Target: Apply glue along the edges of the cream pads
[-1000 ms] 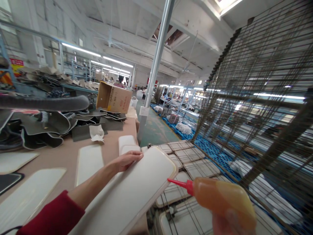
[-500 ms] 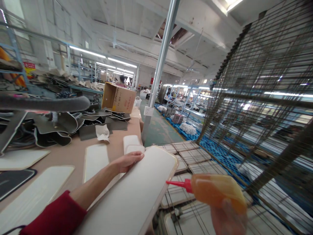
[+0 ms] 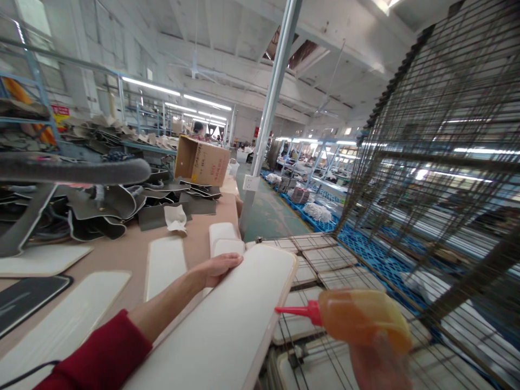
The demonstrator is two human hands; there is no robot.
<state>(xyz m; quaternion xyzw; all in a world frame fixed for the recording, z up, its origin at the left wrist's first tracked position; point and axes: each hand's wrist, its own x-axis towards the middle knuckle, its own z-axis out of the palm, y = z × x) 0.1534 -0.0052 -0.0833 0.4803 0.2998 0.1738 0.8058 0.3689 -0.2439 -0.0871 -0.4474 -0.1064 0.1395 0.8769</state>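
Observation:
My left hand [image 3: 222, 269] grips the far left edge of a long white panel [image 3: 215, 319] with rounded corners, its fingers closed over the rim. The panel slants toward me, its near end cut off by the frame. In my right hand [image 3: 379, 360], slightly blurred, is a squeeze bottle [image 3: 363, 319] of amber liquid that looks like glue. Its red nozzle [image 3: 296, 310] points left, the tip at the panel's right edge. Whether the tip touches the edge I cannot tell. Smaller white panels [image 3: 223, 238] lie just beyond my left hand.
More white panels [image 3: 166, 265] and a dark panel [image 3: 32, 300] lie on the brown table [image 3: 199, 227]. Grey pieces [image 3: 97, 206] and a cardboard box [image 3: 203, 162] stand behind. On the right, wire racks [image 3: 439, 135] rise beside a rack layer bearing panels. A metal post [image 3: 270, 92] stands ahead.
The nozzle tip has slid a little nearer to me along the panel's right edge. My left hand keeps its hold, and the whole view has shifted slightly.

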